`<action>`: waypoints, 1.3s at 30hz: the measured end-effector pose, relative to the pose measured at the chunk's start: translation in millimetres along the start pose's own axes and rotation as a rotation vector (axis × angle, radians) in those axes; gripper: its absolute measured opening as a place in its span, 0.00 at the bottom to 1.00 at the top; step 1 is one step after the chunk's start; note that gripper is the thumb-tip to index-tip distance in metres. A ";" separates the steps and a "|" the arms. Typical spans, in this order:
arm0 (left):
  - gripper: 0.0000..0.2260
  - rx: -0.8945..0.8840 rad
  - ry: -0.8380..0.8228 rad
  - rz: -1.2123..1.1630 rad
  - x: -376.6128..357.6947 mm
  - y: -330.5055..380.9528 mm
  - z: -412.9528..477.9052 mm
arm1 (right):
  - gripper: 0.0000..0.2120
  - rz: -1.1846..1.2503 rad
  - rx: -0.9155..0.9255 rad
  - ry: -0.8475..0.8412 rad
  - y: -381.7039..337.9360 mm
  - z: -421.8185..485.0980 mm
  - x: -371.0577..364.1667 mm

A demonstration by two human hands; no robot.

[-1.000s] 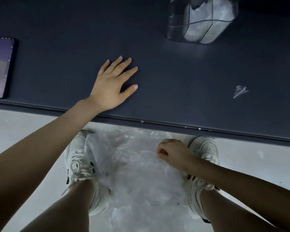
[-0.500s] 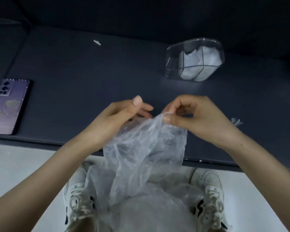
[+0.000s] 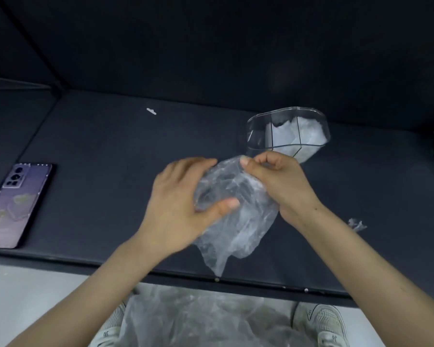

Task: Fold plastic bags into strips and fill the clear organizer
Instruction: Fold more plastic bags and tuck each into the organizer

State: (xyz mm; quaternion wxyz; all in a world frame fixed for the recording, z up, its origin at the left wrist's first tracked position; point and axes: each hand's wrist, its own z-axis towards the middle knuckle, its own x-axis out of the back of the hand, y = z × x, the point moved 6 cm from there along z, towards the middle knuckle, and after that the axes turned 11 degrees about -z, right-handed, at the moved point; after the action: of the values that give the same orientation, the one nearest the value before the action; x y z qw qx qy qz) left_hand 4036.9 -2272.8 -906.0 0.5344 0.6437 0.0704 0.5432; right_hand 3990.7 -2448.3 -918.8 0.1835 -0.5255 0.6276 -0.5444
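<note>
The dark counter point(image 3: 98, 151) fills most of the view, and below its near edge a loose pile of bags point(image 3: 198, 319) lies on the floor between the person's shoes point(image 3: 328, 321). Above the counter's middle, one crumpled clear plastic bag point(image 3: 238, 221) is held up off the surface, with its lower tip hanging close to the near edge. The left hand point(image 3: 176, 209) cups its side, thumb pressed on the front and fingers wrapped behind. The right hand point(image 3: 278, 179) pinches the top edge between thumb and curled fingers. Just beyond the right hand stands the clear organizer point(image 3: 286, 134). Its right compartments hold white folded plastic and its left one looks unfilled. A phone point(image 3: 18, 204) lies face down, well apart at the left, and a small plastic scrap point(image 3: 357, 224) sits to the right. Folding looks barely begun, since the bag is bunched rather than flat. The film is thin and slippery, so it could slide out of the pinch or crease crookedly into a lumpy strip. A wide sweep of the right hand might also tip the light organizer.
</note>
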 end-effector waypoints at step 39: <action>0.05 0.344 0.098 -1.031 5.4 -3.6 19.2 | 0.09 -0.170 0.253 -0.356 -1.6 -38.7 -4.8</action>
State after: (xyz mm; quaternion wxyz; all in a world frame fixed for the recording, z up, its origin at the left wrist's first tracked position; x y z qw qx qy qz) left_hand 4055.6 -2279.4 -902.3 0.6145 0.5778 0.4896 0.2210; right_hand 3962.2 -2425.0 -905.9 0.3091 -0.6370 0.4656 -0.5309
